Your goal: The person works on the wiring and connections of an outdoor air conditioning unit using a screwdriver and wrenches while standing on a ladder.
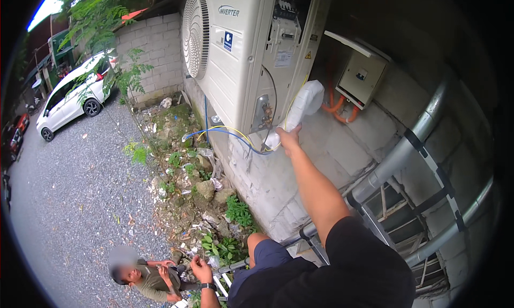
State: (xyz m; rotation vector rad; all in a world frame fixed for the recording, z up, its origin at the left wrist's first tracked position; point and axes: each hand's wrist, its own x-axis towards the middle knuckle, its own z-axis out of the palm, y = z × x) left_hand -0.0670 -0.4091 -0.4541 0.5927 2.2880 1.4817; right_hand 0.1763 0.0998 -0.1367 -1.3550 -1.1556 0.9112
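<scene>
My right hand (289,139) reaches forward, its fingers around the lower end of a white-wrapped pipe bundle (306,102). The bundle curves up beside a beige air-conditioner outdoor unit (227,67) on the wall. Loose blue and yellow wires (231,130) hang next to that hand, their ends sticking out to the left. The unit's side cover is off, baring a terminal block (285,9) and copper valves (265,112). Low in the view, my left hand (202,270) has curled fingers, below a black wristwatch; whatever is in them is too small to make out.
A metal telescopic ladder (399,153) crosses the right side. A breaker box (363,72) with orange conduit hangs right of the unit. Below, another person (152,281) stands near rocks and plants (239,210). A white car (75,99) is parked on gravel (101,190).
</scene>
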